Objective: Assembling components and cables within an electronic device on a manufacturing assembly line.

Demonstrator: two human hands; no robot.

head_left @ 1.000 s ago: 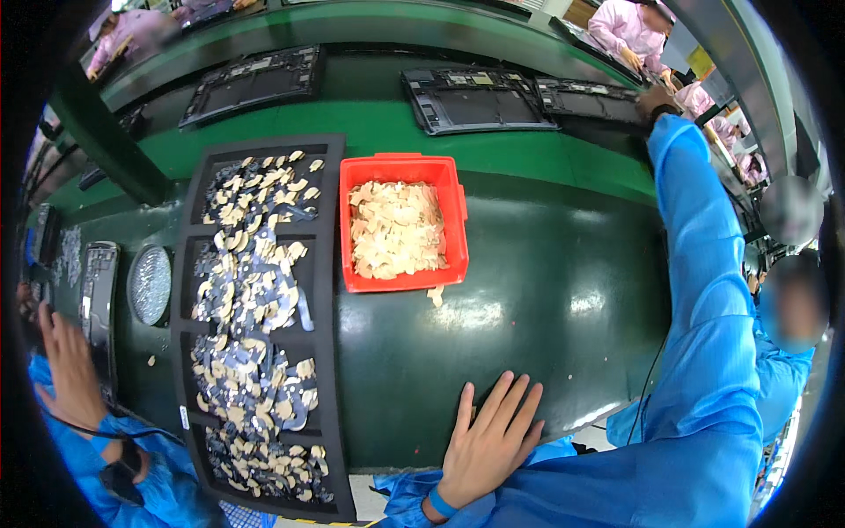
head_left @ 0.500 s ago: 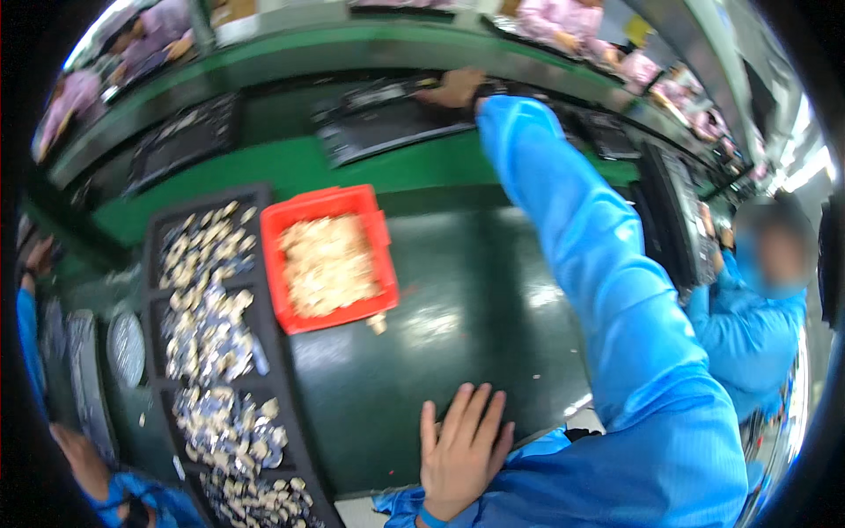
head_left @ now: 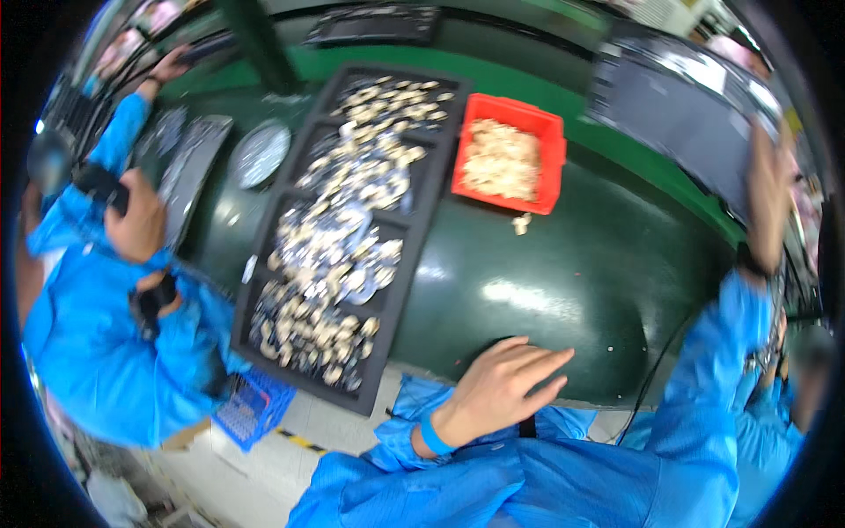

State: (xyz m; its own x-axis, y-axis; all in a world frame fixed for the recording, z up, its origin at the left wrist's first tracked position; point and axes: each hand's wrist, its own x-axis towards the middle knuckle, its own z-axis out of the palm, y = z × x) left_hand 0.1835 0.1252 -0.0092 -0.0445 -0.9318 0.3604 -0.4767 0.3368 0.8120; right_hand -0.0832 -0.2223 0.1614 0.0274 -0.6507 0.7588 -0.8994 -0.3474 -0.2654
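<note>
My right hand [head_left: 767, 198], blurred by motion, is at the right end of a flat black panel [head_left: 678, 119]. Fingers and thumb seem to grip the panel's edge. The panel has a glossy, film-like strip along its far side and is tilted over the green belt. My left hand [head_left: 506, 392], wearing a blue wristband, hovers by the table's near edge with its fingers stretched out and nothing in them. A red bin [head_left: 553, 167] full of small cream-coloured pieces stands on the table, with one or two loose pieces [head_left: 521, 223] beside it.
Left of the bin lies a long black tray [head_left: 421, 220] with compartments of small cream and dark parts. A round, film-wrapped item [head_left: 261, 154] is farther left. A co-worker in blue [head_left: 114, 326] is at the left. Another black panel [head_left: 374, 24] rests on the line; a green post [head_left: 255, 44] stands nearby.
The view has swung to the right. My right hand has drawn the black panel nearer and tilted it. My left hand has lifted and turned, its fingers now pointing right.
</note>
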